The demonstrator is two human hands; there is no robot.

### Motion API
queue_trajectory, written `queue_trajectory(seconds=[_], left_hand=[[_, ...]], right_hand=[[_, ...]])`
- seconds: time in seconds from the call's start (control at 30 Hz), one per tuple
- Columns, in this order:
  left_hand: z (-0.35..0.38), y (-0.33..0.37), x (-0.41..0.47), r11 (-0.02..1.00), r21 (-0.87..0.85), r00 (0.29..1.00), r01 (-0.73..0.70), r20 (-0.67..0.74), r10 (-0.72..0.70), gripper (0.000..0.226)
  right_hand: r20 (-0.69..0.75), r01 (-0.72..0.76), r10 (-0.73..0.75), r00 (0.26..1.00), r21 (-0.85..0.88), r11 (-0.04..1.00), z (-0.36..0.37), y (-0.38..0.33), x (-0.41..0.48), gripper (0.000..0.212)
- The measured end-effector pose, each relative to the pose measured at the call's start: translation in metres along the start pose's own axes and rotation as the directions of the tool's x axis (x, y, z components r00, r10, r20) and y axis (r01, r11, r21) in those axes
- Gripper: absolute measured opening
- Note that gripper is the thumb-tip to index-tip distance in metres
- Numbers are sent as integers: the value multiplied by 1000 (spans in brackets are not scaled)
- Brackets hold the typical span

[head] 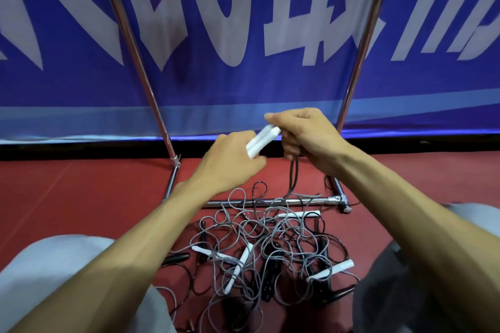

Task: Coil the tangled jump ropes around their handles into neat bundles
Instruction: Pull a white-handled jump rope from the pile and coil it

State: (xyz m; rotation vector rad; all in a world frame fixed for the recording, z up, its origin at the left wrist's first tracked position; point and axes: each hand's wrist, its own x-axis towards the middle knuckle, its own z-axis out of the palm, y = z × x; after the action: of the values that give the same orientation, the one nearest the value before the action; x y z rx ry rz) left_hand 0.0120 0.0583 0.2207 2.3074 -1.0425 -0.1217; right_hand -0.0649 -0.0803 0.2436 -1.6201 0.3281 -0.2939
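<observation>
tangled ropes (259, 246) — both hands (232, 162) hide paired white handles' (263, 138) ends.

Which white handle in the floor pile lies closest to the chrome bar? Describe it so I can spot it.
Start at the horizontal chrome bar on the red floor. Just nearside of its right end lies a white handle, parallel to the bar. The other white handles sit lower in the tangle, angled diagonally.

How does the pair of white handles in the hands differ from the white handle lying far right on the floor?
The held white handles are two side by side, lifted off the floor, gripped by the left hand and right hand. The floor white handle lies single and untouched on the red floor, with grey rope looped over it. Both are white, slim and tilted alike.
</observation>
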Motion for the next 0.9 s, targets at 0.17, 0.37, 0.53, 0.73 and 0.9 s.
queue_trajectory(seconds=[0.17,0.37,0.53,0.73,0.9], left_hand=[[1,1,-2,989,-143,997,-36,61,45,22],[5,0,-2,987,-161,999,13,47,-5,23],[5,0,1,998,-41,999,44,-30,-45,50],[-7,3,3,979,-150,965,140,-203,-169,54],[-24,-6,9,640,-748,885,175,-166,-435,52]], right_hand=[[-188,22,20,982,218,976,-7,0,6,36],[-292,65,47,955,362,930,-11,2,8,30],[-341,171,-135,930,76,982,-10,3,7,39],[-116,224,-247,962,-183,957,0,4,3,51],[147,229,-175,973,-603,765,13,19,3,40]])
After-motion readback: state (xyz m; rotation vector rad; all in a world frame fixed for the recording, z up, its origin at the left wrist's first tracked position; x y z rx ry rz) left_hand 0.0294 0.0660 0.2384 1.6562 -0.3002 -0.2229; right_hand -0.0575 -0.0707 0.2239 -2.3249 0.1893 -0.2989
